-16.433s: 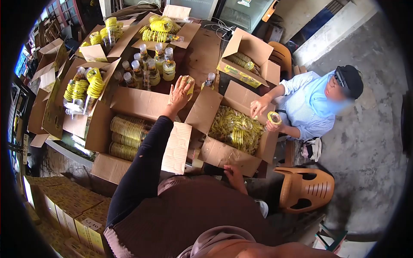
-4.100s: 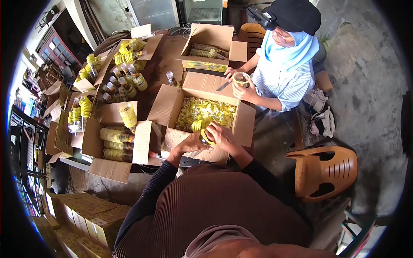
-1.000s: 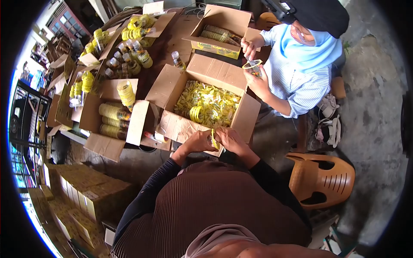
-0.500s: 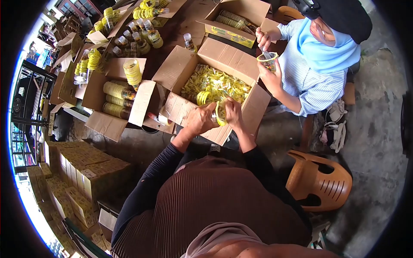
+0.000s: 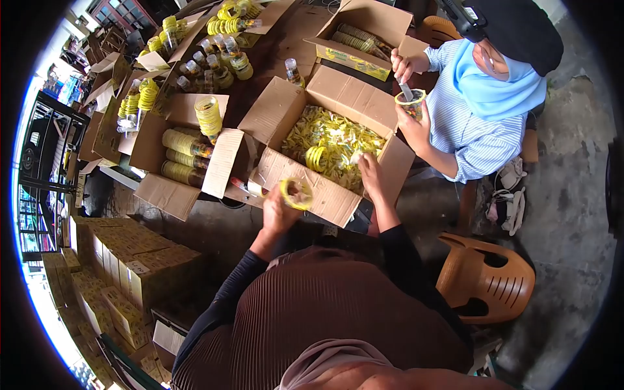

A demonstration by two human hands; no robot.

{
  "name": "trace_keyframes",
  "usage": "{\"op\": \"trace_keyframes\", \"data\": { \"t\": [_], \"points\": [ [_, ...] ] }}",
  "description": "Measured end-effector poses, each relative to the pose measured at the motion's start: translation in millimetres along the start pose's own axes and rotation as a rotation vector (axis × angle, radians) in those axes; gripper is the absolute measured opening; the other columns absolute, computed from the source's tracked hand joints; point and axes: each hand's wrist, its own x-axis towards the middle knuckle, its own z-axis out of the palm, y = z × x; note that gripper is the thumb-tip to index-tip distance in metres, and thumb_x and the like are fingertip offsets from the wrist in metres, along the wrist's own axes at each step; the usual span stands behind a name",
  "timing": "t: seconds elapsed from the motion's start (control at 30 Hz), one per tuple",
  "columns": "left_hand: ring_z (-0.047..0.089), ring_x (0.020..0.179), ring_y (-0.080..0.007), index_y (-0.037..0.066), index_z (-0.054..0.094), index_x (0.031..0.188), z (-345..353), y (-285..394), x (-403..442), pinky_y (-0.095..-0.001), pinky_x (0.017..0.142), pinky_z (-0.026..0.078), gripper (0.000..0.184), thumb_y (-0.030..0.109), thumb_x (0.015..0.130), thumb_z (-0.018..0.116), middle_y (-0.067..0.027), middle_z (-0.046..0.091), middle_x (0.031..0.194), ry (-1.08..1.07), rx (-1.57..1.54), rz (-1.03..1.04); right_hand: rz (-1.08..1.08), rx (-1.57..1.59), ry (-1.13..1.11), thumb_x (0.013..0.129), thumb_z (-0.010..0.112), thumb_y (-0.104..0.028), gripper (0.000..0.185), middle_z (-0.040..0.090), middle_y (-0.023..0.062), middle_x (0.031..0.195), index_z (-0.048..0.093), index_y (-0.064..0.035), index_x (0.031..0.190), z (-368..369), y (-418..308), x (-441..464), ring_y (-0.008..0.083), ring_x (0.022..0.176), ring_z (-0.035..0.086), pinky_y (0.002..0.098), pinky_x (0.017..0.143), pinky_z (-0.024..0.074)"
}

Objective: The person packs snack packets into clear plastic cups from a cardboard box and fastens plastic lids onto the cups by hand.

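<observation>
My left hand [image 5: 278, 213] is closed around a clear plastic cup with a yellow rim [image 5: 297, 194], slightly blurred, held over the near flap of an open cardboard box [image 5: 354, 97]. Over the box's right part, my right hand [image 5: 370, 172] has its fingers drawn together at a small whitish thing too blurred to name. Many small yellow-and-white pieces [image 5: 338, 136], like little packets, fill the box. A short stack of yellow-rimmed cups [image 5: 316, 158] lies on them between my hands.
To the left, an open box [image 5: 146, 146] holds stacked cups, with an upright cup stack [image 5: 208, 116] beside them. Across at right, a person [image 5: 481, 97] holds a cup [image 5: 411, 97] and a utensil. An orange plastic chair [image 5: 487, 279] stands at my right; closed cartons [image 5: 136, 253] are piled left.
My hands, together on the cup before, have separated. The left moved back and left with the cup; the right moved to the right over the yellow pieces. The view shifted slightly.
</observation>
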Motion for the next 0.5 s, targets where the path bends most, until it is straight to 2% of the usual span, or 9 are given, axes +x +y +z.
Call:
{"op": "trace_keyframes", "data": {
  "t": [0.03, 0.07, 0.17, 0.23, 0.3, 0.33, 0.37, 0.43, 0.5],
  "points": [
    [0.064, 0.078, -0.0220, 0.003, 0.058, 0.103, -9.1, -9.1, -2.1, -0.0330, 0.072, 0.052, 0.047, 0.013, 0.064, 0.082, -0.0094, 0.064, 0.086, 0.022, -0.084, -0.146, -0.075, -0.101, -0.083, 0.090, 0.056, -0.018, 0.020, 0.058, 0.0177, 0.085, 0.059, -0.0006, 0.097, -2.2, -4.8, -2.9, 0.0298, 0.071, 0.058, 0.0389, 0.063, 0.0449],
    [0.063, 0.078, -0.0203, 0.003, 0.058, 0.103, -17.3, -18.0, -1.8, -0.0319, 0.072, 0.052, 0.046, 0.013, 0.065, 0.083, -0.0089, 0.064, 0.086, 0.089, -0.155, -0.186, -0.048, -0.105, -0.190, 0.086, 0.060, -0.011, 0.026, 0.060, 0.0157, 0.092, 0.060, -0.0061, 0.112, -3.0, -10.4, -5.2, 0.0267, 0.077, 0.060, 0.0352, 0.069, 0.0476],
    [0.062, 0.076, -0.0172, 0.001, 0.057, 0.103, -46.0, -28.3, 10.4, -0.0296, 0.071, 0.050, 0.046, 0.013, 0.067, 0.084, -0.0078, 0.064, 0.086, 0.212, -0.174, -0.238, 0.089, -0.007, -0.133, 0.082, 0.063, -0.003, 0.038, 0.061, 0.0155, 0.095, 0.057, -0.0074, 0.118, 22.8, 6.6, -10.4, 0.0272, 0.083, 0.061, 0.0353, 0.076, 0.0485],
    [0.062, 0.076, -0.0180, 0.000, 0.057, 0.104, -63.1, -33.6, 17.1, -0.0300, 0.071, 0.050, 0.047, 0.015, 0.069, 0.084, -0.0089, 0.064, 0.086, 0.246, -0.125, -0.208, 0.061, 0.012, -0.108, 0.077, 0.069, -0.003, 0.043, 0.060, 0.0153, 0.099, 0.057, -0.0083, 0.117, 35.2, -2.8, -9.1, 0.0293, 0.086, 0.060, 0.0372, 0.076, 0.0489],
    [0.062, 0.083, -0.0187, 0.001, 0.058, 0.104, -70.5, -49.6, 20.4, -0.0319, 0.078, 0.050, 0.043, 0.014, 0.072, 0.082, -0.0081, 0.064, 0.090, 0.234, -0.183, -0.256, -0.228, -0.355, 0.007, 0.072, 0.074, -0.004, 0.045, 0.057, 0.0143, 0.102, 0.056, -0.0097, 0.113, 38.4, -20.4, -9.6, 0.0309, 0.086, 0.059, 0.0384, 0.071, 0.0496],
    [0.062, 0.083, -0.0187, 0.001, 0.058, 0.104, -74.9, -52.9, 23.8, -0.0319, 0.078, 0.050, 0.043, 0.014, 0.072, 0.082, -0.0081, 0.064, 0.090, 0.229, -0.185, -0.254, -0.199, -0.392, 0.018, 0.068, 0.075, -0.003, 0.041, 0.057, 0.0126, 0.101, 0.058, -0.0092, 0.105, 41.6, -31.0, -8.1, 0.0306, 0.094, 0.056, 0.0400, 0.077, 0.0474],
    [0.063, 0.083, -0.0196, 0.000, 0.057, 0.106, -77.9, -55.1, 29.7, -0.0317, 0.077, 0.050, 0.045, 0.015, 0.071, 0.082, -0.0098, 0.065, 0.090, 0.209, -0.177, -0.217, -0.198, -0.398, 0.025, 0.068, 0.075, -0.003, 0.041, 0.057, 0.0126, 0.101, 0.058, -0.0092, 0.105, 42.6, -42.1, -7.1, 0.0306, 0.094, 0.056, 0.0400, 0.077, 0.0474],
    [0.064, 0.083, -0.0206, -0.001, 0.056, 0.108, -81.9, -60.1, 41.5, -0.0315, 0.075, 0.050, 0.048, 0.016, 0.071, 0.082, -0.0115, 0.065, 0.091, 0.189, -0.182, -0.176, 0.005, -0.350, 0.022, 0.070, 0.073, -0.003, 0.037, 0.055, 0.0150, 0.099, 0.056, -0.0082, 0.102, 43.4, -58.4, -4.3, 0.0345, 0.088, 0.057, 0.0418, 0.075, 0.0473],
    [0.065, 0.085, -0.0213, -0.002, 0.056, 0.108, -84.6, -65.0, 51.4, -0.0327, 0.077, 0.050, 0.047, 0.016, 0.072, 0.081, -0.0121, 0.066, 0.093, 0.153, -0.248, -0.173, 0.046, -0.314, -0.030, 0.071, 0.072, -0.001, 0.033, 0.057, 0.0148, 0.095, 0.058, -0.0073, 0.099, 49.7, -35.7, -0.2, 0.0334, 0.089, 0.057, 0.0410, 0.076, 0.0471]
  ]
}}
